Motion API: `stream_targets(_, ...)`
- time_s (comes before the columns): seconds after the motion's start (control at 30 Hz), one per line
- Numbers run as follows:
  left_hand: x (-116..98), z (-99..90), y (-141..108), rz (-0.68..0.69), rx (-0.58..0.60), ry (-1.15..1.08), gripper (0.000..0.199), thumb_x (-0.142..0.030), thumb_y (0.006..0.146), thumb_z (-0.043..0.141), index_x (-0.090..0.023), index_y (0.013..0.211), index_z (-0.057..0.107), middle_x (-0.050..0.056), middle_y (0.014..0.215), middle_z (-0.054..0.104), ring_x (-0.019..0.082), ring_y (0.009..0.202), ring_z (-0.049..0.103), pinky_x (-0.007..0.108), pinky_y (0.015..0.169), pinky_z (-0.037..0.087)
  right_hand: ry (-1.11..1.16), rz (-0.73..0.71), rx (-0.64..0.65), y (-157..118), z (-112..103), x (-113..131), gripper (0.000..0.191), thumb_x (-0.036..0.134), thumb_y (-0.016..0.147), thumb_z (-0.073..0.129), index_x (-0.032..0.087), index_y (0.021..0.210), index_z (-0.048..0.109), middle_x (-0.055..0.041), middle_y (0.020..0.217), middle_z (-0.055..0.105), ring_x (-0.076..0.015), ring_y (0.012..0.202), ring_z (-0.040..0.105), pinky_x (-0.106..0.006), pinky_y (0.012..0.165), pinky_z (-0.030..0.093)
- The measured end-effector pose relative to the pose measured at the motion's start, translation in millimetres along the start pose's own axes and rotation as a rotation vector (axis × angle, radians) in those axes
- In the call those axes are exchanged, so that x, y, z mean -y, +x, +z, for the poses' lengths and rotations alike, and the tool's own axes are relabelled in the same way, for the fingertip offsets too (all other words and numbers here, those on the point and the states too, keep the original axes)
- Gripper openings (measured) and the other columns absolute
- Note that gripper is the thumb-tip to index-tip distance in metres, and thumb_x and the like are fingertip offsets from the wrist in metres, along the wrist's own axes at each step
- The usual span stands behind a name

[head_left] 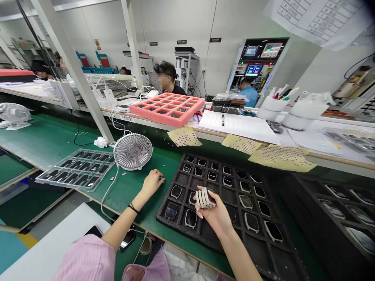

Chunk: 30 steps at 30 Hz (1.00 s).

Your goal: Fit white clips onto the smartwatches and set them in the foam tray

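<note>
A stack of several watch cases (205,198) is held in my right hand (215,214), its fingers wrapped round them above a black foam tray (183,179). Dark-screened watches (191,218) sit in many of the tray's compartments; some compartments are bare. To the left of the tray, my left hand (152,182) rests low over the green bench (131,191), its fingers bent around a small dark object (160,178) too small to make out. A black band circles my left wrist.
A white fan (133,151) with a cable stands behind my left hand. Clear trays of dark parts (84,168) lie left. Another black tray (336,210) is at right. A pink foam tray (168,107) sits on the shelf; people (170,80) are beyond it.
</note>
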<state>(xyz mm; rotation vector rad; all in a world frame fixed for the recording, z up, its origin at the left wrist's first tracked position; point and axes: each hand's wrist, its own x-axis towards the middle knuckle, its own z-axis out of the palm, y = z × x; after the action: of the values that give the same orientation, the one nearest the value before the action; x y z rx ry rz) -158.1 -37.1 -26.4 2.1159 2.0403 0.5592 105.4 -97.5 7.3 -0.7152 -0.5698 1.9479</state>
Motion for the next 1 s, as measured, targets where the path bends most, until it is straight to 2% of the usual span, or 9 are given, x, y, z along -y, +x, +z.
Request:
stream_targets(0.17, -2.9, -2.0, 5.0, 0.015, -0.004, -0.02, 0.007, -0.019, 0.08, 0.059, -0.019, 0.074, 0.062, 0.007, 0.088, 0.063, 0.024, 0.092, 0.06, 0.033, 0.08, 0.05, 0.006, -0.009, -0.019, -2.7, 1.8, 0.7, 0.035, 0.038, 0.079, 0.056, 0.016, 0.105, 0.062, -0.0076, 0.074, 0.067, -0.0177, 0.053, 0.056, -0.027, 0.043, 0.037)
stream_targets(0.3, -25.4, -16.6, -6.6, 0.113, -0.022, -0.089, 0.01, -0.02, 0.086, 0.055, -0.02, 0.083, 0.064, 0.004, 0.087, 0.068, 0.02, 0.087, 0.064, 0.029, 0.078, 0.051, 0.024, -0.005, 0.009, -2.6, 2.1, 3.2, 0.034, 0.038, 0.079, 0.055, 0.017, 0.105, 0.062, -0.0072, 0.075, 0.067, -0.0175, 0.053, 0.056, -0.026, 0.043, 0.037)
stream_targets(0.33, -35.0, -21.1, -13.0, 0.188, -0.029, -0.123, 0.012, -0.021, 0.089, 0.053, -0.02, 0.086, 0.065, 0.003, 0.088, 0.07, 0.018, 0.085, 0.065, 0.028, 0.078, 0.051, 0.031, 0.002, 0.023, -2.1, 2.5, 3.8, 0.034, 0.038, 0.08, 0.054, 0.017, 0.105, 0.062, -0.0072, 0.075, 0.067, -0.0174, 0.053, 0.056, -0.026, 0.043, 0.036)
stream_targets(0.47, -76.6, -37.3, -40.8, 0.77, -0.14, -0.227, 0.02, -0.021, 0.095, 0.046, -0.02, 0.103, 0.065, 0.004, 0.094, 0.072, 0.015, 0.086, 0.066, 0.027, 0.078, 0.051, 0.059, 0.028, 0.075, -1.4, 5.5, 4.9, 0.038, 0.04, 0.08, 0.052, 0.017, 0.108, 0.06, -0.0065, 0.076, 0.066, -0.0177, 0.054, 0.057, -0.025, 0.041, 0.034)
stream_targets(0.57, -96.1, -43.5, -50.0, 0.973, -0.261, -0.195, 0.021, -0.016, 0.094, 0.046, -0.018, 0.108, 0.062, 0.005, 0.092, 0.073, 0.016, 0.085, 0.066, 0.028, 0.074, 0.052, 0.075, 0.03, 0.088, -4.8, 8.8, 5.1, 0.04, 0.039, 0.081, 0.051, 0.017, 0.113, 0.058, -0.0054, 0.078, 0.065, -0.0176, 0.054, 0.057, -0.025, 0.04, 0.035)
stream_targets(0.67, -101.2, -44.2, -48.8, 1.041, -0.334, -0.195, 0.018, -0.012, 0.092, 0.048, -0.014, 0.105, 0.061, 0.005, 0.09, 0.073, 0.016, 0.084, 0.066, 0.028, 0.074, 0.051, 0.091, 0.04, 0.086, -9.8, 11.3, 6.1, 0.042, 0.036, 0.083, 0.049, 0.016, 0.119, 0.055, -0.0058, 0.08, 0.066, -0.0179, 0.053, 0.057, -0.026, 0.04, 0.035)
stream_targets(0.87, -99.6, -45.2, -45.9, 1.069, -0.3, -0.131, 0.018, -0.011, 0.094, 0.045, -0.013, 0.102, 0.06, 0.008, 0.094, 0.073, 0.017, 0.085, 0.065, 0.03, 0.072, 0.05, 0.109, 0.039, 0.085, -12.9, 12.4, 7.9, 0.05, 0.035, 0.083, 0.048, 0.017, 0.129, 0.046, -0.0067, 0.085, 0.067, -0.0183, 0.052, 0.057, -0.026, 0.039, 0.035)
stream_targets(1.0, -103.1, -45.4, -47.8, 1.076, -0.331, -0.133, 0.019, -0.01, 0.094, 0.044, -0.011, 0.102, 0.06, 0.009, 0.093, 0.073, 0.017, 0.084, 0.064, 0.03, 0.072, 0.049, 0.093, 0.028, 0.073, -12.7, 13.5, 6.6, 0.051, 0.035, 0.083, 0.05, 0.018, 0.131, 0.045, -0.0053, 0.082, 0.067, -0.0184, 0.052, 0.057, -0.026, 0.04, 0.037)
